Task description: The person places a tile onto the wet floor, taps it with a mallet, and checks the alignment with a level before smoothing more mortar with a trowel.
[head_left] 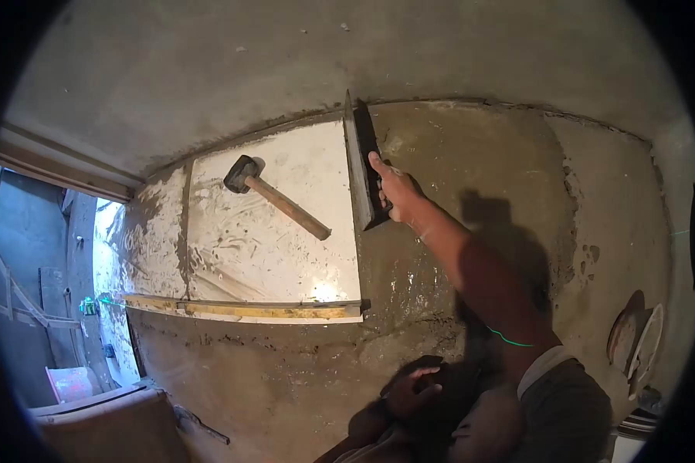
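Note:
My right hand [398, 193] grips the handle of a plastering trowel [357, 166]. The blade stands on edge along the right side of a large white tile [286, 262], next to wet grey mortar [455, 147]. The mortar smears much of the tile's face. A mallet [282, 201] with a dark head and wooden handle lies on the tile. My left hand [413, 392] hangs low in shadow near my knee, fingers loosely bent, and nothing shows in it. A long yellow straightedge [270, 309] lies along the tile's near edge.
A grey wall [440, 46] runs behind the tile. At the left, a green-lit device [89, 305] stands by a bright doorway, with a pale bucket [73, 383] beyond. Round plate-like things [645, 347] lean at the right wall. A dark rod [202, 426] lies lower left.

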A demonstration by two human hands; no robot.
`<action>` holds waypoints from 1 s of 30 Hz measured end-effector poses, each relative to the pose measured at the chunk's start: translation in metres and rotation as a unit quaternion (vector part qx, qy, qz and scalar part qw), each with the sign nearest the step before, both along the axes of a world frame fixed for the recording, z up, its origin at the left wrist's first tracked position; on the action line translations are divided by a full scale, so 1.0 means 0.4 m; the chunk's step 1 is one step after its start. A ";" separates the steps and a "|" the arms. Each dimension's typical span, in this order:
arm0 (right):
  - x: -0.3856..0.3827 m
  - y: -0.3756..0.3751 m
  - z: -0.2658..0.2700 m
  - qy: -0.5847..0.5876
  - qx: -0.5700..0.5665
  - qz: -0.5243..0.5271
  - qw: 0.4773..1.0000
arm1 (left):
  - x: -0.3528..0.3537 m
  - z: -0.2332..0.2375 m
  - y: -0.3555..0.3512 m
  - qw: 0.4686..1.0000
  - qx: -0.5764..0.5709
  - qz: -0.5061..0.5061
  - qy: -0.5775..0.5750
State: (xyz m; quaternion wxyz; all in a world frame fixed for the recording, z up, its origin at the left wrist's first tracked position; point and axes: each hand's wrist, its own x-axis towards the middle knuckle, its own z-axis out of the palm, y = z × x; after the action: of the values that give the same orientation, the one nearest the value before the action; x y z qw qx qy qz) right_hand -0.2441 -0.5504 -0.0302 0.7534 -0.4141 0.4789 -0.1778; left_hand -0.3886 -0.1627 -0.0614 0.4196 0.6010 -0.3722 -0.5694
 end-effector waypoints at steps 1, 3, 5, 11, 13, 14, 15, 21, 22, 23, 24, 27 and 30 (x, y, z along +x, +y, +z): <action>0.003 0.004 0.004 0.003 0.003 0.002 1.000 | 0.000 0.011 -0.003 1.000 0.003 0.002 0.003; 0.008 0.010 0.012 -0.014 0.020 -0.014 1.000 | 0.009 0.031 -0.012 0.999 0.029 -0.017 -0.015; 0.014 0.015 0.013 -0.007 0.017 -0.017 1.000 | 0.010 0.025 -0.009 0.998 0.050 -0.033 0.006; 0.049 0.002 -0.061 0.063 -0.056 -0.031 0.996 | 0.028 0.054 -0.028 0.996 0.059 -0.062 -0.008; 0.021 -0.015 -0.061 0.055 -0.058 -0.049 0.996 | 0.033 0.048 -0.013 0.998 0.028 -0.045 -0.024; 0.006 -0.016 -0.049 0.046 -0.065 -0.055 0.995 | 0.033 0.045 -0.006 0.998 0.049 -0.049 -0.010; -0.012 -0.015 -0.037 0.022 -0.045 -0.070 0.996 | 0.030 0.040 -0.002 0.997 0.067 -0.048 0.004; -0.028 0.007 -0.009 0.012 -0.009 -0.059 0.998 | 0.013 0.002 0.003 0.999 0.002 -0.041 0.012; -0.031 0.011 -0.008 0.013 -0.008 -0.063 0.998 | 0.013 0.004 0.001 0.999 0.003 -0.046 0.012; -0.028 0.015 -0.007 -0.014 0.000 -0.050 0.999 | 0.015 0.006 0.000 0.999 0.006 -0.043 0.023; -0.024 0.016 -0.011 -0.041 0.008 -0.038 0.998 | 0.018 0.012 -0.003 0.999 0.009 -0.041 0.033; 0.006 0.007 -0.013 -0.050 0.018 -0.018 0.998 | 0.031 0.027 -0.012 0.995 0.062 -0.064 0.051; 0.017 -0.015 -0.015 -0.012 -0.002 -0.021 1.000 | 0.030 0.033 -0.007 0.994 0.066 -0.044 0.071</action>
State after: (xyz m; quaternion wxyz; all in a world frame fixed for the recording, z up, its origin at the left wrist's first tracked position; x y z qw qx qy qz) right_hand -0.2375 -0.5565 -0.0363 0.7546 -0.4030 0.4779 -0.1993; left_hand -0.3768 -0.1653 -0.0484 0.3785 0.5684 -0.3292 -0.6521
